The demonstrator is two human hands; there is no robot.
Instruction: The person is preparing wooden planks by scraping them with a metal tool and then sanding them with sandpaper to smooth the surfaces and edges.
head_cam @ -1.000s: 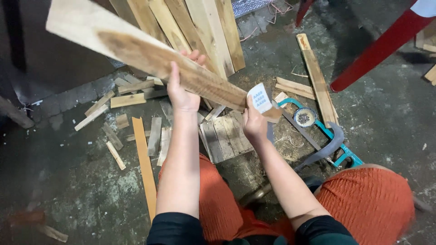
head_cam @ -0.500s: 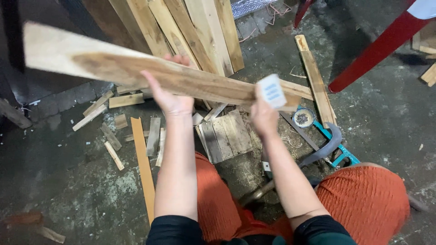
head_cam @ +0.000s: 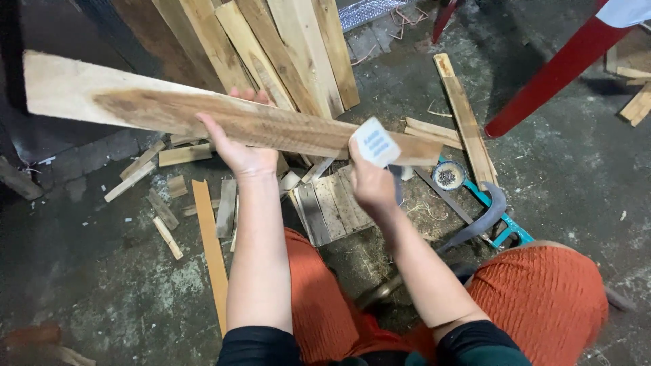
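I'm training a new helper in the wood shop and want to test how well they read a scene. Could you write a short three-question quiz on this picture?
1. True or false: the left hand supports the long wooden plank from beneath.
2. What does the right hand press against the plank's end? A) a hammer B) a small pale block C) a paintbrush
3. What colour is the frame of the tool lying on the floor to the person's right?

Key: 1 true; 2 B; 3 teal-blue.
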